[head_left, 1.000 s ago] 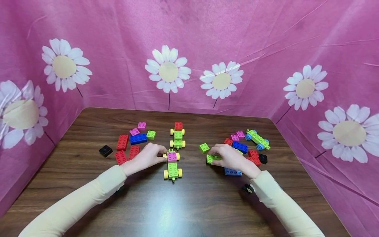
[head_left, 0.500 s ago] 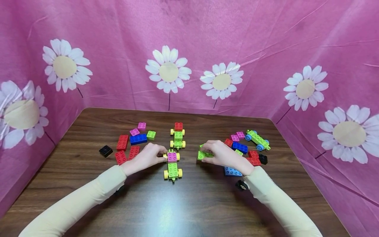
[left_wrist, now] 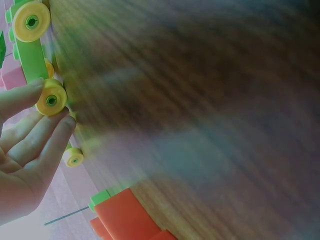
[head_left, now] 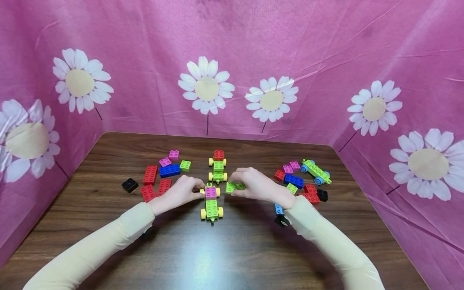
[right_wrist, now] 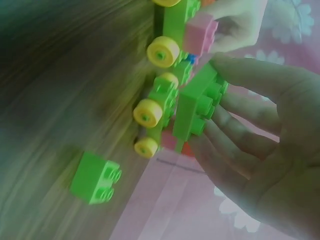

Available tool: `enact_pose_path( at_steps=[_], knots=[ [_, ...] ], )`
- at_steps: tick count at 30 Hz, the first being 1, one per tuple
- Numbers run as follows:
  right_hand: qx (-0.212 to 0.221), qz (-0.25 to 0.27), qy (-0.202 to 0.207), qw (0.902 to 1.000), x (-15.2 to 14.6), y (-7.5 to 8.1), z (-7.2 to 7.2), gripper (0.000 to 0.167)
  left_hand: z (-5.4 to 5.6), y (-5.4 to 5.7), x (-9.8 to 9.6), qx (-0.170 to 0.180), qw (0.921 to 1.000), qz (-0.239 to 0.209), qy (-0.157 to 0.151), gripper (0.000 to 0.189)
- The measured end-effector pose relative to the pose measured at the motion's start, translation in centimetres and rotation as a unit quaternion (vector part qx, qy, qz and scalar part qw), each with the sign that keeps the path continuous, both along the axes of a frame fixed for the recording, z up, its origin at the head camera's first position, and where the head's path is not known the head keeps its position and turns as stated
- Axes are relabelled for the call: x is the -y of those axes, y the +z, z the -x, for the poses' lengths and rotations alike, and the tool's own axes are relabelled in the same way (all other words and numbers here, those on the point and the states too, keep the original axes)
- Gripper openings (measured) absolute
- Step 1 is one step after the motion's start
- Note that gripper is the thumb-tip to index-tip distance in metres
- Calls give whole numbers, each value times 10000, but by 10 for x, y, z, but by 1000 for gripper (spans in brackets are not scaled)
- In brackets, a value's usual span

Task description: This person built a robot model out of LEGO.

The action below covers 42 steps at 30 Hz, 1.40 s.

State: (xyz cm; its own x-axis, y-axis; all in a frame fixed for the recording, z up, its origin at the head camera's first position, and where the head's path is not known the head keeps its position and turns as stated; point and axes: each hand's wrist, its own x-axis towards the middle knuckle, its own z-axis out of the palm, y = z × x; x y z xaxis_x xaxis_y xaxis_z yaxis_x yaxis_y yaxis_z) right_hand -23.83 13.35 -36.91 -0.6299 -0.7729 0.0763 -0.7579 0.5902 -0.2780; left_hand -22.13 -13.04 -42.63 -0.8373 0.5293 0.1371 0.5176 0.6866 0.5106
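Observation:
Near the table's middle stands a lime-green toy car base (head_left: 212,207) with yellow wheels and a pink brick (head_left: 211,192) on its far end. My left hand (head_left: 183,189) pinches that car by a yellow wheel (left_wrist: 51,100), thumb and fingertips around it. My right hand (head_left: 251,185) holds a lime-green building brick (right_wrist: 197,105) between thumb and fingers, studs facing the palm in the right wrist view. The brick is just right of the car, low over the table. Directly beyond, a second yellow-wheeled car base (head_left: 218,176) carries a red brick (head_left: 219,155).
Left lie red bricks (head_left: 150,175), a blue brick (head_left: 169,170), pink bricks (head_left: 174,154), a green brick (head_left: 185,165) and a black piece (head_left: 129,185). Right are a blue-wheeled car base (head_left: 316,171) and several bricks (head_left: 293,181). Another small green brick (right_wrist: 95,177) shows in the right wrist view.
My right hand has carried the lime-green brick leftward from the right-hand bricks to beside the car. My left hand has stayed on the wheel.

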Motion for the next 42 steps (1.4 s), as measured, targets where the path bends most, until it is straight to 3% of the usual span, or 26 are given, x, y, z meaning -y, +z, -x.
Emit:
enact_pose_path(
  at_steps=[7, 14, 23, 42],
  knots=[
    [-264, 103, 335, 9990, 23, 0, 2, 29, 1, -1, 0, 3, 10000, -18, 16, 21],
    [-208, 354, 456, 9981, 37, -8, 3, 25, 1, -1, 0, 71, 10000, -21, 2, 21],
    [-440, 680, 484, 9955, 44, -17, 0, 26, 1, 0, 0, -6, 10000, -74, -49, 19],
    [15, 872, 375, 9955, 49, -21, -2, 32, 0, 1, 0, -104, 9999, -48, -67, 19]
  ],
)
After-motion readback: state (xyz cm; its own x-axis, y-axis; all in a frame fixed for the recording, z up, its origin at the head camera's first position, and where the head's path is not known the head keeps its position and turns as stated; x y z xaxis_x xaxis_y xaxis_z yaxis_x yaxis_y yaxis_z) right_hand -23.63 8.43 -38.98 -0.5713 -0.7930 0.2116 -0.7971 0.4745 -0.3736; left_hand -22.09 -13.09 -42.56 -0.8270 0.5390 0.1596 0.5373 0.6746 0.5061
